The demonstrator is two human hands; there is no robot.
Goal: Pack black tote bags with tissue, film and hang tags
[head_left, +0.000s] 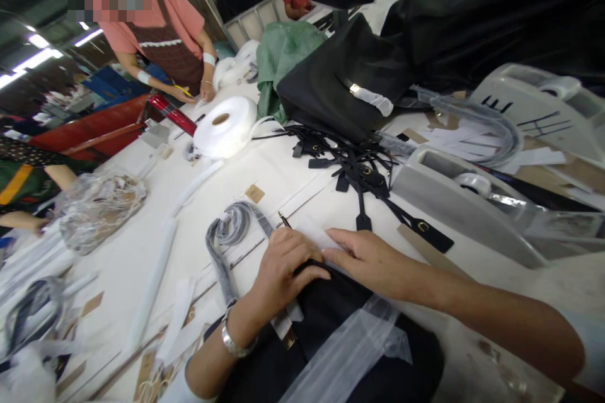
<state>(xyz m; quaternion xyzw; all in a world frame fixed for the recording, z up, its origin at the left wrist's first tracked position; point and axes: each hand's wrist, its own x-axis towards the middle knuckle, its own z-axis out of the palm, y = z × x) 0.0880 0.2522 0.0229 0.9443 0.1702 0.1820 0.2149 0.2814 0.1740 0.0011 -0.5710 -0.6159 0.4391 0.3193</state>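
My left hand (pixel 280 271) rests curled on the top edge of a black bag (pixel 331 321) lying at the near side of the white table; its fingers pinch the bag's edge, and a thin dark tool tip (pixel 284 220) sticks out past them. My right hand (pixel 366 258) lies flat beside it, fingers stretched out and pressing on the bag's edge. A clear plastic sheet (pixel 345 352) drapes over the bag. A silver watch is on my left wrist.
A pile of black straps with gold hardware (pixel 359 170) lies ahead, a grey padded strip (pixel 231 233) to the left, and a white tape roll (pixel 224 127) beyond. Black bags (pixel 345 75) and white moulded trays (pixel 454 201) stand right. Another person (pixel 161 31) works at the far left.
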